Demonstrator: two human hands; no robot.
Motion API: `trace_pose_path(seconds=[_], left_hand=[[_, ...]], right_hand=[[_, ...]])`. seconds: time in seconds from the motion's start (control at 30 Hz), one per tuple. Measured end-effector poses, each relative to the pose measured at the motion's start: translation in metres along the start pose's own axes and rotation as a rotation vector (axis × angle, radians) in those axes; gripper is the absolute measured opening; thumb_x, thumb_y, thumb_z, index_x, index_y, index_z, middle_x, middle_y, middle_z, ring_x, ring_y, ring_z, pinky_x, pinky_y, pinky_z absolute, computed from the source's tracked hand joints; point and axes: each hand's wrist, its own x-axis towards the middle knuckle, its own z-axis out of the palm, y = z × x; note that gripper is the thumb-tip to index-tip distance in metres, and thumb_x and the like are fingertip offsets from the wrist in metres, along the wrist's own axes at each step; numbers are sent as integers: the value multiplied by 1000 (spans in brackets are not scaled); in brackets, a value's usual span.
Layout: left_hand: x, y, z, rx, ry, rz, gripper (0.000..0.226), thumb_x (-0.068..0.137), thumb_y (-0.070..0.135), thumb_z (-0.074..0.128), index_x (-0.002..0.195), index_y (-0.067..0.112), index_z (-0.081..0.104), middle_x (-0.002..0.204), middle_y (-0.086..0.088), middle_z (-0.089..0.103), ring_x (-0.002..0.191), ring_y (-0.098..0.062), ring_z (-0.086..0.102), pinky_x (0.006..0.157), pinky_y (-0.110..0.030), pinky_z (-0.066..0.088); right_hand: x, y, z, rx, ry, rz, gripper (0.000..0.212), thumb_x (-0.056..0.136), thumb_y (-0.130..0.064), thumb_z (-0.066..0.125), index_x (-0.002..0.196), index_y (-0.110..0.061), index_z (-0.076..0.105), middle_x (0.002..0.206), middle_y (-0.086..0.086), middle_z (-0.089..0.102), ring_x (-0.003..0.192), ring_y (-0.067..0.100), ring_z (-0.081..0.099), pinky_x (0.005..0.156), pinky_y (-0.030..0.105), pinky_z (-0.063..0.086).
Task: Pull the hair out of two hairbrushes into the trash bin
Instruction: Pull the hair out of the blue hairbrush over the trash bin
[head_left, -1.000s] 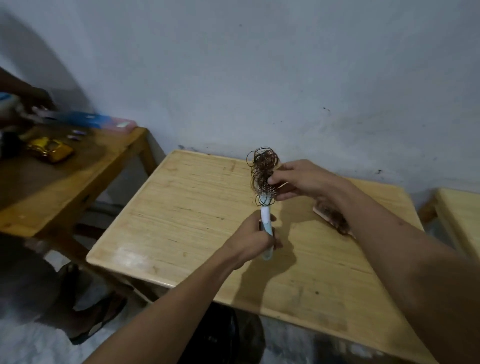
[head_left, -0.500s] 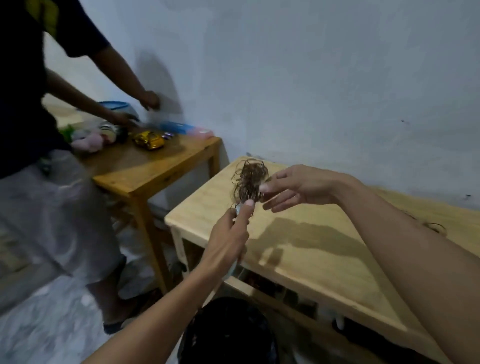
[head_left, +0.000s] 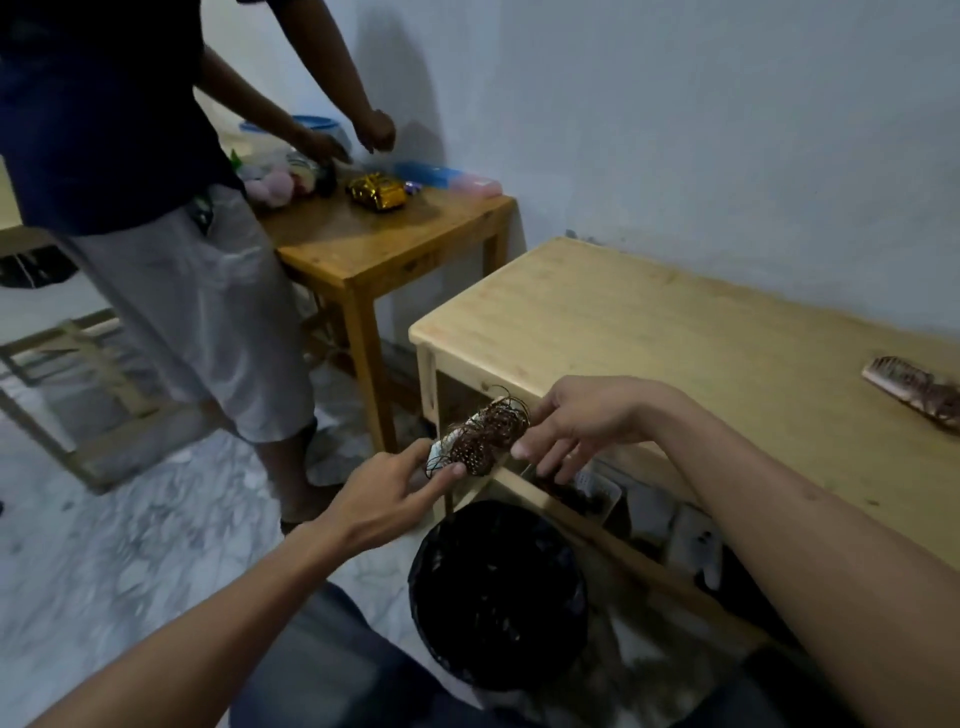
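Left hand (head_left: 387, 496) grips 1st hairbrush (head_left: 480, 439) by its near end; right hand (head_left: 574, 426) pinches the hair wad (head_left: 493, 434) at the far end, both just above trash bin (head_left: 498, 592). Hair is loosened but not dropped yet, I judge. 2nd brush (head_left: 911, 387) lies on the table (head_left: 649, 332), full of hair, so roughly 1/4 done.

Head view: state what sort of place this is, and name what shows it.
Probably a plain room in a home, though it could be a simple workroom. It has a bare painted wall, small wooden tables on a marble-patterned floor, and toys on the neighbouring table, where another person stands.
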Motion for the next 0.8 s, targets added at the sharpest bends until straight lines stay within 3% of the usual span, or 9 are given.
trace_pose_path(seconds=[0.1,0.17,0.23,0.27,0.37,0.47,0.53,0.7,0.8], left_hand=[[-13,-22,13,125,-54,-7,46,92,75,39,88,30,50,53,5,50,53,-10,54,52,-32,38],[-19,-37,21,210,-96,-12,46,91,78,35,91,33,47,57,3,55,55,-12,56,55,-37,45],[-24,-50,29,255,-134,-6,42,89,81,31,88,40,39,60,2,56,56,-16,56,56,-40,49],[-24,-56,33,280,-156,-7,43,89,83,30,87,41,37,61,2,57,56,-17,56,56,-41,51],[-26,-67,44,333,-204,-11,47,89,84,30,87,38,38,63,1,58,56,-18,57,57,-43,52],[-29,-70,52,358,-245,7,53,88,85,29,89,34,43,63,0,58,57,-18,58,58,-44,52],[-30,-70,57,367,-263,10,54,87,85,29,89,33,44,63,0,59,58,-18,58,59,-44,52],[-32,-73,63,309,-288,-12,47,91,79,37,78,35,39,62,1,55,58,-16,56,60,-43,48],[-29,-77,63,272,-293,-24,39,92,76,39,75,41,38,63,5,53,59,-12,54,61,-41,48]], right_hand=[[14,21,24,38,14,0,44,93,-35,73,123,-4,64,114,13,69,108,31,72,86,39,62],[26,37,39,49,35,-13,60,91,-55,66,134,-13,58,113,4,68,102,20,71,84,33,60],[40,54,53,79,109,-41,75,78,-77,61,133,-26,60,110,-6,71,99,11,70,90,33,58],[48,62,58,116,169,-66,71,76,-79,60,126,-30,64,111,-6,74,103,11,71,97,37,58],[63,80,71,232,290,-128,31,91,-55,66,102,-27,75,106,0,79,104,16,73,102,41,55],[70,92,81,282,328,-152,10,88,-33,78,85,-24,81,93,-2,77,92,13,73,97,39,58],[71,96,84,294,353,-164,10,89,-21,78,79,-21,79,85,-4,70,84,11,71,90,36,60],[74,113,76,363,451,-87,9,94,-20,73,87,-15,77,88,1,73,89,20,69,79,32,57],[70,124,68,529,549,-1,13,95,-20,70,85,-14,74,80,3,70,85,21,65,84,34,56]])
